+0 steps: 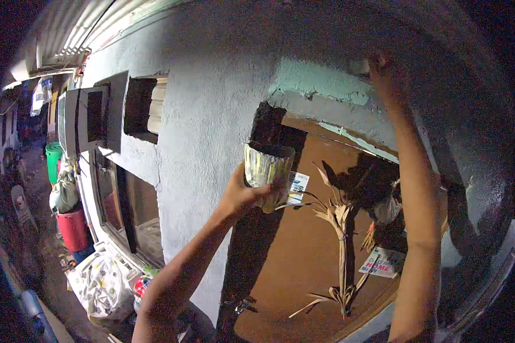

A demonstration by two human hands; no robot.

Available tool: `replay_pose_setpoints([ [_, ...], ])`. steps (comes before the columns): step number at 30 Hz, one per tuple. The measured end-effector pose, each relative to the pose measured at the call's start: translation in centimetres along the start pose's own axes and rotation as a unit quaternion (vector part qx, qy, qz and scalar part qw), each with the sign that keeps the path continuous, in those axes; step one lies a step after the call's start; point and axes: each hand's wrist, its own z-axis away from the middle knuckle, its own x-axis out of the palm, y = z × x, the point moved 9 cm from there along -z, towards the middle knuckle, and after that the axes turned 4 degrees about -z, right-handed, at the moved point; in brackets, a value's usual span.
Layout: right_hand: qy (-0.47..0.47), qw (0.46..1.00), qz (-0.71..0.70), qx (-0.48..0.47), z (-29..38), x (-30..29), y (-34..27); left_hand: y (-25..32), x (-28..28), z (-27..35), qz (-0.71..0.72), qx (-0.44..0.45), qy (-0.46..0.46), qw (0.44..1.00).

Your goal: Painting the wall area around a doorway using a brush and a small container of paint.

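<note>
My left hand [240,195] grips a paint-streaked container [268,171] from below and behind, its thumb across the front. The container is held upright in front of the door frame, and its inside looks dark. High at the upper right, my right hand [382,66] is raised to the wall in shadow. It appears closed around a small pale-ended tool, probably a paintbrush [359,67], too dark and blurred to be sure. Beside it, a mint-green patch [322,81] shows above the doorway on the otherwise grey-white wall [206,111].
A brown door [292,266] carries a dried-leaf bundle [341,240], a printed sign [382,262] and a door handle [240,306]. Leftward are an air-conditioner [83,120], a window opening [141,109], a red bin [73,229], a green bin [53,160] and a white plastic-covered bundle [103,285].
</note>
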Motion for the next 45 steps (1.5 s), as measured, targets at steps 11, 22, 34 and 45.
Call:
replay_pose_setpoints([
  [11, -0.010, 0.964, -0.226, 0.137, -5.0, 4.5, -13.8, 0.6, 2.2, 0.6, -0.005, 0.006, 0.014, 1.000],
  [22, -0.215, 0.835, -0.403, 0.308, 2.5, 11.0, 0.7, -0.2, 1.2, 1.0, -0.001, 0.001, -0.007, 1.000],
  [34, -0.096, 0.978, -0.109, 0.149, 0.6, -1.0, -5.7, -1.1, 2.5, 1.5, -0.027, 0.013, -0.016, 0.999],
  [45, -0.047, 0.662, -0.591, 0.459, 5.1, 8.6, -2.0, -3.6, 4.1, 3.7, 0.016, -0.046, -0.018, 0.999],
])
